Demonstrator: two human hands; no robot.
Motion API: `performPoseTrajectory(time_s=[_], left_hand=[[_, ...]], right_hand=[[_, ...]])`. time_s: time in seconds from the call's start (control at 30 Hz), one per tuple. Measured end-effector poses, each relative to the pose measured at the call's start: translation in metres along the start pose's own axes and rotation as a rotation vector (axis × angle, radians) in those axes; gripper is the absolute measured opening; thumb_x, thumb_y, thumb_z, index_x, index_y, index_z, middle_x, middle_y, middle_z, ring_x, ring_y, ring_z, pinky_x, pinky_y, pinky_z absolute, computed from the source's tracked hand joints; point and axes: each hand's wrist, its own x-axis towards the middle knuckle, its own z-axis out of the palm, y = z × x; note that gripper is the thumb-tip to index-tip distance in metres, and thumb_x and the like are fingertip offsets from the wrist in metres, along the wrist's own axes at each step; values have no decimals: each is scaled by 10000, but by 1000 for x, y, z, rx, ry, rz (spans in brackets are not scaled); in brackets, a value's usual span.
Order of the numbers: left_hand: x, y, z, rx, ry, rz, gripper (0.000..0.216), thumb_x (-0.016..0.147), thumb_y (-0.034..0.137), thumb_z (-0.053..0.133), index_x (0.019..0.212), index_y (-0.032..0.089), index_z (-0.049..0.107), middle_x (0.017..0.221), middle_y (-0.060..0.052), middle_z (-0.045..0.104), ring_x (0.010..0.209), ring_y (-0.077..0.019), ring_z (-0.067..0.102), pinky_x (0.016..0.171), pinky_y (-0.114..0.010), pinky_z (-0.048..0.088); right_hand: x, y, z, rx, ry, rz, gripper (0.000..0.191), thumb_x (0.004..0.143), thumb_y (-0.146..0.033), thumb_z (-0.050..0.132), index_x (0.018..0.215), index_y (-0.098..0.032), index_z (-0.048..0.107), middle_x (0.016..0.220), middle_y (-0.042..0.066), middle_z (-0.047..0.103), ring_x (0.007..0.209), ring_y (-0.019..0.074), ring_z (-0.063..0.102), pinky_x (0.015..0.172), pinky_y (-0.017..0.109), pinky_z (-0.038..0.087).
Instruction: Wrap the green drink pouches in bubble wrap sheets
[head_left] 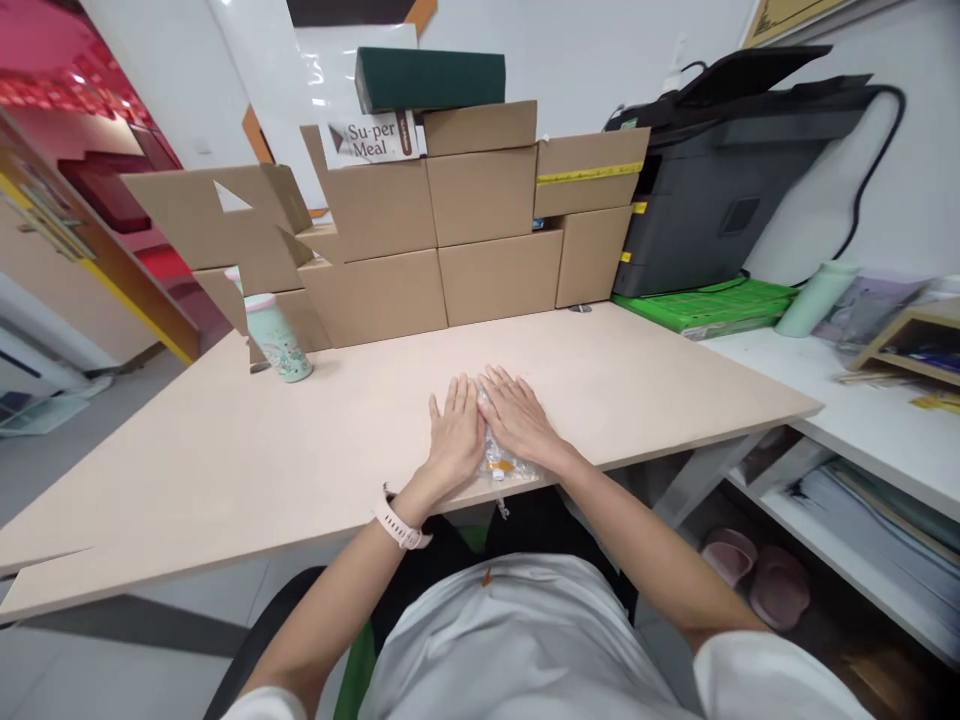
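One clear plastic bag (495,454) on table (360,420), at six o'clock edge. Left hand (457,430) at bag's ten o'clock, right hand (519,415) over its one o'clock; palms down, fingers straight. Mint flask (277,343) at ten o'clock from hands.

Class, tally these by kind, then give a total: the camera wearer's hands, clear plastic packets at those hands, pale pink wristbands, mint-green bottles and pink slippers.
Hands: 2
Clear plastic packet: 1
Pale pink wristband: 1
Mint-green bottles: 2
Pink slippers: 2
Total: 8
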Motion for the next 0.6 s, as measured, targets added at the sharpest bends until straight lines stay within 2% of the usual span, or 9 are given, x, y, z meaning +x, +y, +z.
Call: performPoseTrajectory(time_s=[0.1,0.23,0.37,0.5,0.6], left_hand=[[-13,0,3,247,-78,-26,577,850,368,580,1397,196,515,1597,-144,357,1509,-402,262,1225,-653,169],[-18,0,2,472,-168,-48,623,887,337,455,1495,208,409,1642,-117,249,1511,-383,267,1196,-669,254],[-16,-7,4,450,-124,13,633,873,358,481,1498,292,406,1631,-75,286,1494,-381,310,1169,-695,291],[-16,-9,1,426,-138,33,641,886,363,477,1513,272,386,1632,-115,272,1489,-407,307,1134,-741,288],[-17,-4,-9,383,-51,-12,658,896,398,521,1522,264,371,1631,-135,276,1481,-410,318,1138,-714,302]], right_hand=[[-10,-10,-4,-47,-64,41,458,1010,-374,350,1423,-256,511,1536,34,465,1490,252,327,1259,521,158],[-14,-19,-7,-168,-139,69,527,1012,-380,231,1470,-262,464,1570,33,402,1503,226,296,1259,519,144],[-12,-19,-5,-183,-138,66,547,1008,-395,228,1485,-249,451,1577,37,388,1504,232,293,1263,529,134],[-14,-20,-6,-147,-130,65,562,1006,-408,248,1490,-203,447,1585,74,374,1512,243,272,1268,526,131],[-22,-16,-13,-110,-26,166,615,988,-503,312,1515,-196,392,1613,90,314,1524,282,227,1243,561,196]])
